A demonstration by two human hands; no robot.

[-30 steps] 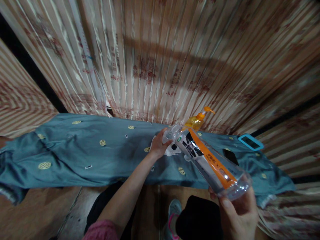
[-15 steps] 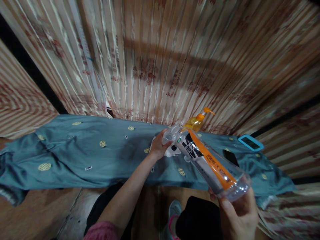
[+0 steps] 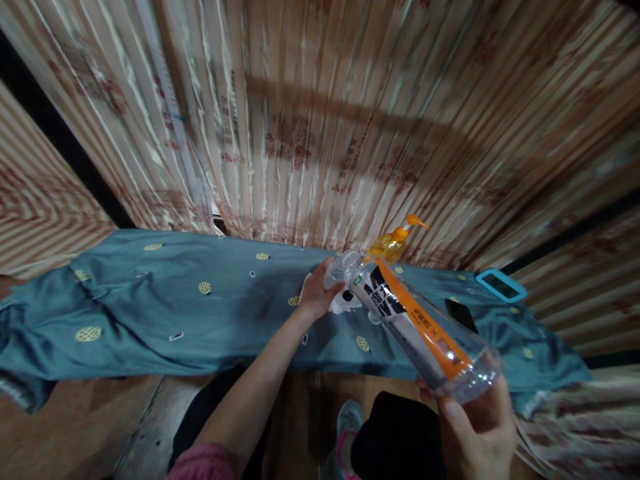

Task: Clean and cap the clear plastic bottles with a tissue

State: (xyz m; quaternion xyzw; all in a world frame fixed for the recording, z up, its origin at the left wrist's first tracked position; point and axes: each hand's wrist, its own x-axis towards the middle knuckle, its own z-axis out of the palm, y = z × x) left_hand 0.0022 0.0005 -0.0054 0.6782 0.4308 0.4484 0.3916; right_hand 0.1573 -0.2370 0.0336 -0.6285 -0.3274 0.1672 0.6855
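A large clear plastic bottle (image 3: 425, 327) with an orange, black and silver label slants across the view. My right hand (image 3: 475, 427) is closed around its base end, and the neck points up and to the left. My left hand (image 3: 317, 293) is closed on a small clear plastic container (image 3: 343, 263), whose exact kind I cannot make out. The bottle's neck end meets or overlaps this container. Below and partly behind my left hand lies a crumpled white tissue (image 3: 345, 303) with a dark spot beside the fingers.
A yellow pump bottle (image 3: 390, 245) with an orange nozzle stands behind the clear bottle. To the right lie a dark phone (image 3: 461, 313) and a blue-framed device (image 3: 501, 285). Teal cloth (image 3: 165, 293) with pineapple prints covers the bench against a striped sheeting wall (image 3: 310, 133).
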